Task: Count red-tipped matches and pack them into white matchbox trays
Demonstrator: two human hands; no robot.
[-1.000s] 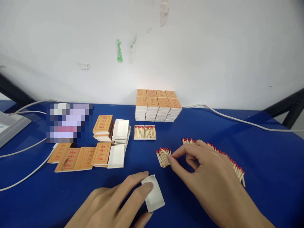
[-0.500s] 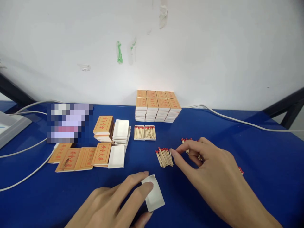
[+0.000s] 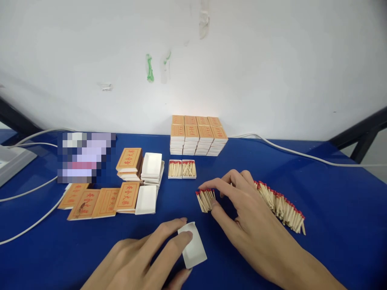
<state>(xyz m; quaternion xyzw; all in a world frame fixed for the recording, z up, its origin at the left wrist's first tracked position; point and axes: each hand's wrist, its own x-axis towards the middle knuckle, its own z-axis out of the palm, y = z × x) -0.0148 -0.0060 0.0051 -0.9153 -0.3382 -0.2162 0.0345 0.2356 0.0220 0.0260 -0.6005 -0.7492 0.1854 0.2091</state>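
Note:
My left hand (image 3: 145, 257) grips a small white matchbox tray (image 3: 196, 249) at the lower middle; fingers lie along its left side and inside, the thumb by its near edge. The tray looks empty. Beyond it, a small bunch of red-headed matches (image 3: 204, 201) lies on the table. My right hand (image 3: 242, 213) is over the right side of this bunch, its index finger by the match heads and its thumb at the right edge. These fingers are apart, not closed round the matches. A long row of loose matches (image 3: 282, 205) is partly hidden behind the right hand.
Two filled trays (image 3: 182, 169) sit before a stack of orange matchboxes (image 3: 198, 135) near the wall. To the left are stacked white trays (image 3: 152, 164), several orange sleeves (image 3: 129, 159) and a blurred-out object (image 3: 87, 155). White cables (image 3: 290, 155) cross the blue table (image 3: 332, 201).
My right hand has moved left and its index finger has spread across the tops of the small bunch, uncovering more of the long match row. My left hand keeps its hold on the tray.

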